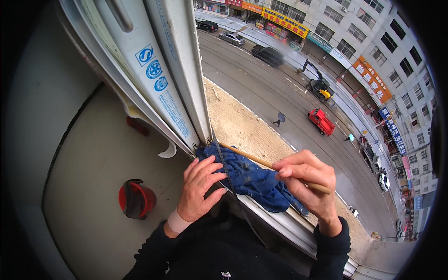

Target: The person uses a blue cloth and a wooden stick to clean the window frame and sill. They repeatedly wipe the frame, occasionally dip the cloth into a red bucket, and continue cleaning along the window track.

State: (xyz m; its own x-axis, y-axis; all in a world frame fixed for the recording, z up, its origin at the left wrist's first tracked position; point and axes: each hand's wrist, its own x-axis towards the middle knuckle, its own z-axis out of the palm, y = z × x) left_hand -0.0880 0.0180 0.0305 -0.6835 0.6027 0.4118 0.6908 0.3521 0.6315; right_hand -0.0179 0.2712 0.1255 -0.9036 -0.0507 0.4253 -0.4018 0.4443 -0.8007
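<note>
A dark blue cloth (254, 179) lies bunched along the white window track (261, 213), dotted with pale specks. My right hand (310, 179) is closed around a thin wooden stick (249, 156), pinching it near its right end. The stick slants up to the left along the cloth's far edge, its far tip at the frame's corner. Fingers spread, my left hand (200, 189) rests at the cloth's left end and grips nothing. A narrow black strip (226, 170) runs across the cloth between my hands and down toward my body.
White window sashes (170, 88) rise at the upper left. Beyond the track is a rough sandy ledge (238, 114), with a street (252, 84) far below carrying several vehicles. Indoors, a red bucket (148, 198) with a dark cloth (134, 200) over it stands on the floor.
</note>
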